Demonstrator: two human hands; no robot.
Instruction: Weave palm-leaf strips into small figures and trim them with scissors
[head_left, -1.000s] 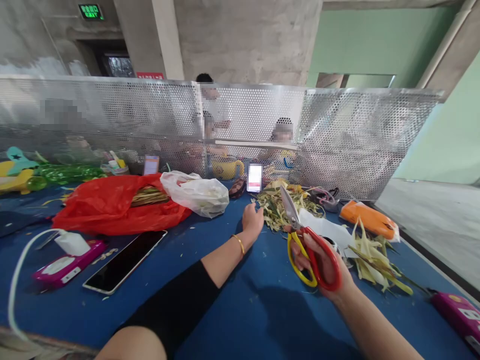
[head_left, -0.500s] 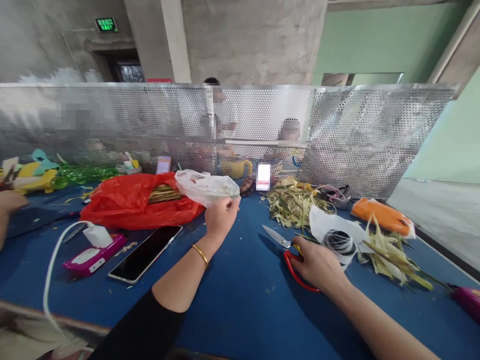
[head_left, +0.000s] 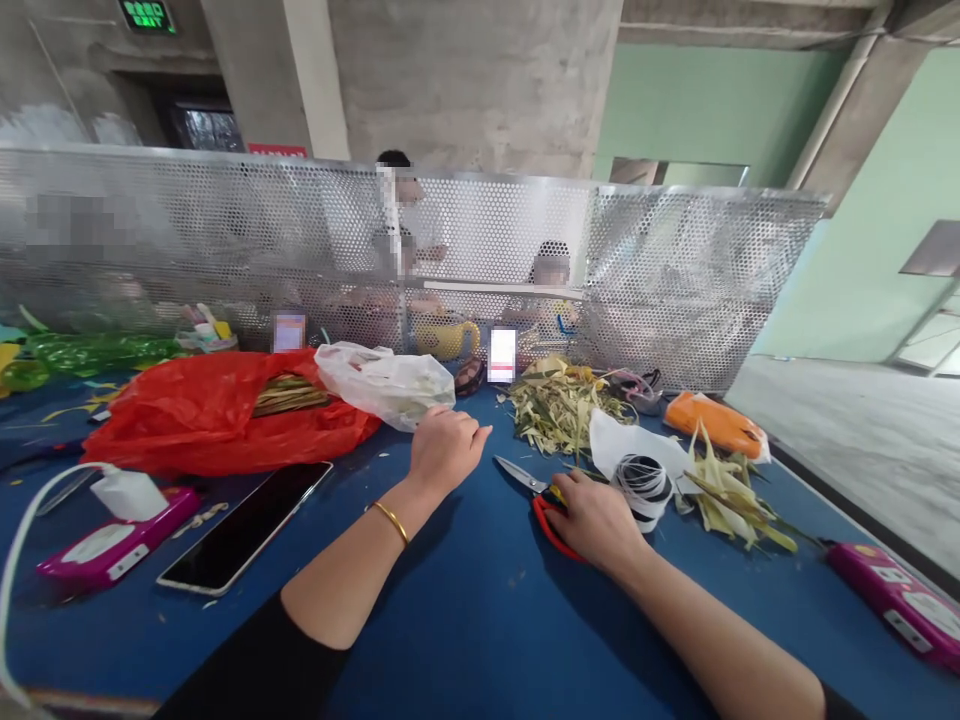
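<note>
Near twelve o'clock from the person, the left hand is half curled before the white plastic bag; whether its fingers hold something, I cannot tell. At one o'clock, the right hand has its fingers around the handles of the scissors, whose blades point to eleven, low over the bench. Beyond, the dry leaf pile seems already cut small. The longer leaves at two o'clock and the stalks at eleven, inside the red bag, look uncut, so probably they are left.
</note>
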